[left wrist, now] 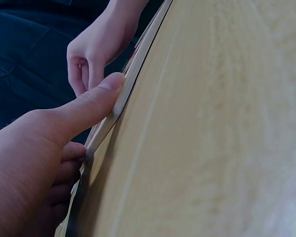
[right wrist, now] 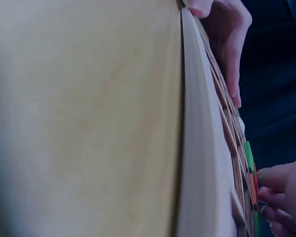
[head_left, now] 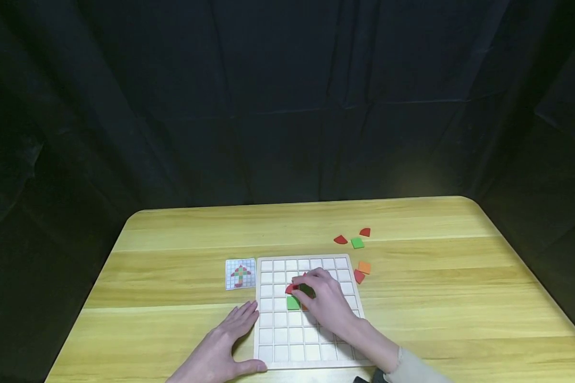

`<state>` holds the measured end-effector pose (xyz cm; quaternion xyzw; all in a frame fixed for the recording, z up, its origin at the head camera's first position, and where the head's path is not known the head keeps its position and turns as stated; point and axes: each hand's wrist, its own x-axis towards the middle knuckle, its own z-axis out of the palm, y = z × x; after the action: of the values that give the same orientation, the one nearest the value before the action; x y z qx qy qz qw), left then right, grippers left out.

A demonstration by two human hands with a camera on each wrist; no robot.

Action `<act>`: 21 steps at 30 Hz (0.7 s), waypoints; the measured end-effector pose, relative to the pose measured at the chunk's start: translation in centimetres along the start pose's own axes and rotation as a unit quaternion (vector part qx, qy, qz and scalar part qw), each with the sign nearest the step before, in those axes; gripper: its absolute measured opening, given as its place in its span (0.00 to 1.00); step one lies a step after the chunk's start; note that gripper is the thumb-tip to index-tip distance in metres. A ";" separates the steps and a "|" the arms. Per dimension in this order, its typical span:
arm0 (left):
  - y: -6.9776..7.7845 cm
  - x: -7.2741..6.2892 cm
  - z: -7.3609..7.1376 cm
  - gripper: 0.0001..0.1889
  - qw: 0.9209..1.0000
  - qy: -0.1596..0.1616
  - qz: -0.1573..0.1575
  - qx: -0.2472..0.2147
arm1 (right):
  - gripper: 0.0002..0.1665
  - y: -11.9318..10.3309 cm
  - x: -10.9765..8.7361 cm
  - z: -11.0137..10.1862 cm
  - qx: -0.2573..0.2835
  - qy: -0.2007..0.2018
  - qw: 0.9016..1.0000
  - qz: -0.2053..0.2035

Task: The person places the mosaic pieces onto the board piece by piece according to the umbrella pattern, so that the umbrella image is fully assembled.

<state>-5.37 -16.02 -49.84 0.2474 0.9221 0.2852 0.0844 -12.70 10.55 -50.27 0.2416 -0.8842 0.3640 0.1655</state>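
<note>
A white square-grid board (head_left: 280,335) in a pale wooden frame lies on the table. Over its middle, my right hand (head_left: 323,300) pinches a red quarter-circle tile (head_left: 289,289) between thumb and fingertips. Just below sits a green square tile (head_left: 293,303), with an orange tile (head_left: 304,307) partly hidden by the hand. Other coloured tiles under the palm are mostly covered. My left hand (head_left: 222,340) rests spread at the board's lower left corner, fingers along the left edge. Its thumb (left wrist: 101,94) touches the near edge of the frame in the left wrist view.
A small pattern card (head_left: 232,283) with a red, green and orange figure lies left of the board. Right of it are loose tiles: an orange square (head_left: 364,267), a green square (head_left: 357,243) and several red quarter-circles (head_left: 341,240). A dark curtain (head_left: 287,106) hangs behind the table.
</note>
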 end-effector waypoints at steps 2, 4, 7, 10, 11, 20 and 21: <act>0.0 0.0 0.1 0.53 1.000 -0.002 0.000 -0.001 | 0.09 0.1 0.2 0.1 -0.013 -0.013 1.000 0.005; 0.0 0.1 0.1 0.53 1.000 -0.005 -0.003 -0.003 | 0.09 0.3 0.4 0.0 -0.027 -0.023 0.999 -0.003; -0.1 0.1 0.1 0.53 1.000 -0.006 -0.004 -0.005 | 0.08 0.6 0.5 -0.1 -0.051 -0.033 0.997 -0.040; -0.1 0.2 0.0 0.53 1.000 -0.007 -0.006 -0.007 | 0.07 0.9 0.7 -0.3 -0.063 -0.042 0.992 -0.100; -0.1 0.2 0.0 0.53 1.000 -0.008 -0.006 -0.008 | 0.07 1.0 0.8 -0.4 -0.067 -0.044 0.990 -0.118; -0.2 0.1 0.0 0.53 1.000 -0.010 -0.012 -0.014 | 0.10 1.3 0.7 -1.0 -0.071 -0.067 0.982 -0.164; -0.2 0.1 0.0 0.53 1.000 -0.010 -0.012 -0.014 | 0.10 1.3 0.6 -1.0 -0.064 -0.071 0.984 -0.148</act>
<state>-5.54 -16.09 -49.94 0.2382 0.9199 0.2951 0.1002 -13.81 11.89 -50.02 0.3844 -0.8694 0.2603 0.1693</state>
